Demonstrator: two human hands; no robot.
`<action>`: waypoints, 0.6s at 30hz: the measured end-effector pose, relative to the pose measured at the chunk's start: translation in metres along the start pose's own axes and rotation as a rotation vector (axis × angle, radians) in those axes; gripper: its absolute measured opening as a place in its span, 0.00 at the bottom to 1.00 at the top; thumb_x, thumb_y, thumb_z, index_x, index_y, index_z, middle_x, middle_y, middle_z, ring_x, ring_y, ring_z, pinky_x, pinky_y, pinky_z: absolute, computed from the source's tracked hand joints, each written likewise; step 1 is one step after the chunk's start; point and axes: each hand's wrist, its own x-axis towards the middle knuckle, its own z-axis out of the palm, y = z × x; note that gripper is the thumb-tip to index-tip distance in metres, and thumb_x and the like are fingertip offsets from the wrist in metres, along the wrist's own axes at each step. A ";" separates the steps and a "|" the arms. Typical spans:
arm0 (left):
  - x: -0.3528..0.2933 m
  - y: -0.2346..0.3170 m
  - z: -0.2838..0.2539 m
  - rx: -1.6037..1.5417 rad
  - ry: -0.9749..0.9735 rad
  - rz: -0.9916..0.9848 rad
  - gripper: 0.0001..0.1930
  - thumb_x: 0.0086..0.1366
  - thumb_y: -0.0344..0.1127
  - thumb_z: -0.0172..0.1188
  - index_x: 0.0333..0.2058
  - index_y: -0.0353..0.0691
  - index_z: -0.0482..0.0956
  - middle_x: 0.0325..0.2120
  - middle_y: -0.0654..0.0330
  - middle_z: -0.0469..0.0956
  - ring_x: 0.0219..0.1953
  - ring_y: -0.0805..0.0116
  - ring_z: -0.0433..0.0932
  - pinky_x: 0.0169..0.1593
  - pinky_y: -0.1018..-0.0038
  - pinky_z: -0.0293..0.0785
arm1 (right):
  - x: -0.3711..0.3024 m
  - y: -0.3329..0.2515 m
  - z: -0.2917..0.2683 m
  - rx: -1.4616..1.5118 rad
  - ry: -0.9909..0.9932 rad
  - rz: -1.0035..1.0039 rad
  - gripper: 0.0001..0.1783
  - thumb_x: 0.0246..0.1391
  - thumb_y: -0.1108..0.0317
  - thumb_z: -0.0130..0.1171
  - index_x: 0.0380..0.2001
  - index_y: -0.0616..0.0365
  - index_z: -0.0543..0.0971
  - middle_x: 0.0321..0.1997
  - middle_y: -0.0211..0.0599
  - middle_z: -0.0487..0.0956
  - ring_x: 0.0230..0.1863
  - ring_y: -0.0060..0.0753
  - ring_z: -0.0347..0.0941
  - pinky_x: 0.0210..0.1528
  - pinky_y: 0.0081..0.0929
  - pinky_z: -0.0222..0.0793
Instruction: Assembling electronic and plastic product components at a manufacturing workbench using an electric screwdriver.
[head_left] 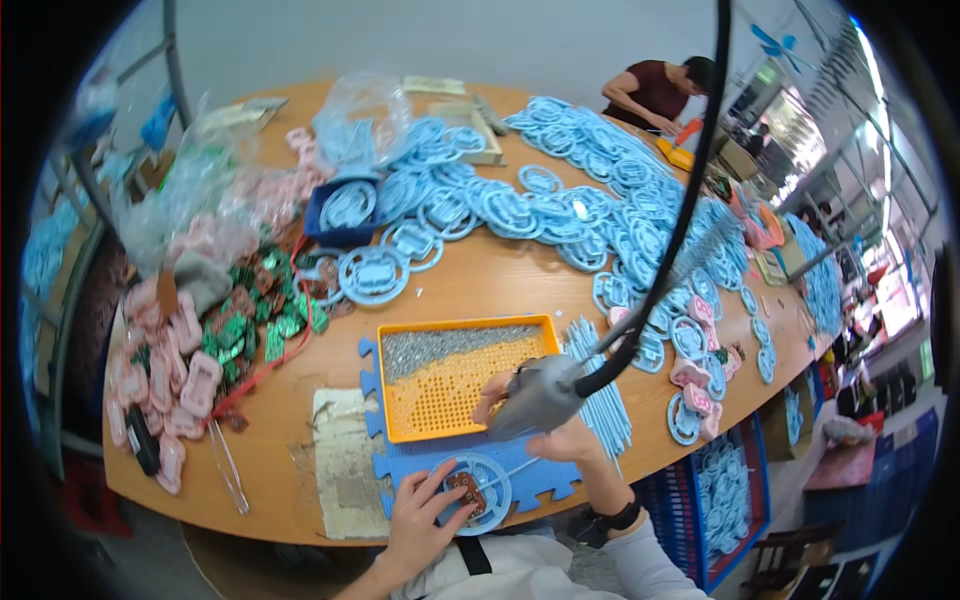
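My left hand (428,515) presses a light blue plastic ring-shaped part (498,502) with its fingers, low over the table edge. Inside that ring sits a brown circuit board (466,492), under my fingertips. To the right, my right hand (566,441) is closed round a grey electric screwdriver (545,396) hanging on a black cable; the tool hides most of the fingers. A thin pale rod (520,466) runs from below this hand toward the ring. Just beyond is a yellow tray (383,400) with a perforated bottom and many small metal screws (450,345).
A blue foam mat (400,462) lies beneath the tray. Beside it are light blue rods (603,410). Blue ring parts (640,190) heap across the back and right. Pink shells (165,370), green boards (232,335) and tweezers (228,468) lie left. A co-worker (655,95) sits beyond.
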 end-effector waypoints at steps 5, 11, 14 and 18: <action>-0.001 0.001 0.005 0.016 0.033 -0.053 0.14 0.45 0.33 0.73 0.33 0.40 0.84 0.51 0.57 0.76 0.47 0.52 0.70 0.51 0.63 0.69 | 0.041 -0.001 -0.105 -0.371 0.018 0.024 0.36 0.45 0.59 0.68 0.56 0.60 0.68 0.57 0.41 0.72 0.58 0.41 0.67 0.60 0.35 0.63; -0.004 0.004 0.011 0.031 0.032 -0.116 0.12 0.47 0.34 0.73 0.33 0.43 0.84 0.51 0.56 0.75 0.48 0.52 0.70 0.49 0.61 0.69 | 0.110 0.082 -0.234 -1.336 0.387 -0.189 0.27 0.41 0.65 0.68 0.49 0.50 0.74 0.47 0.43 0.74 0.49 0.49 0.71 0.49 0.42 0.68; -0.007 0.015 0.011 0.072 0.058 -0.156 0.14 0.52 0.35 0.70 0.39 0.41 0.82 0.50 0.46 0.74 0.53 0.46 0.70 0.57 0.57 0.66 | 0.132 0.106 -0.240 -1.711 0.399 -0.211 0.25 0.40 0.68 0.65 0.47 0.48 0.76 0.44 0.40 0.76 0.47 0.44 0.72 0.45 0.39 0.70; -0.003 0.009 0.013 0.075 0.126 -0.124 0.14 0.52 0.35 0.70 0.38 0.39 0.82 0.49 0.48 0.75 0.52 0.45 0.71 0.55 0.57 0.67 | 0.134 0.123 -0.255 -1.739 0.340 -0.082 0.19 0.46 0.68 0.60 0.46 0.48 0.78 0.33 0.34 0.79 0.40 0.41 0.75 0.38 0.36 0.72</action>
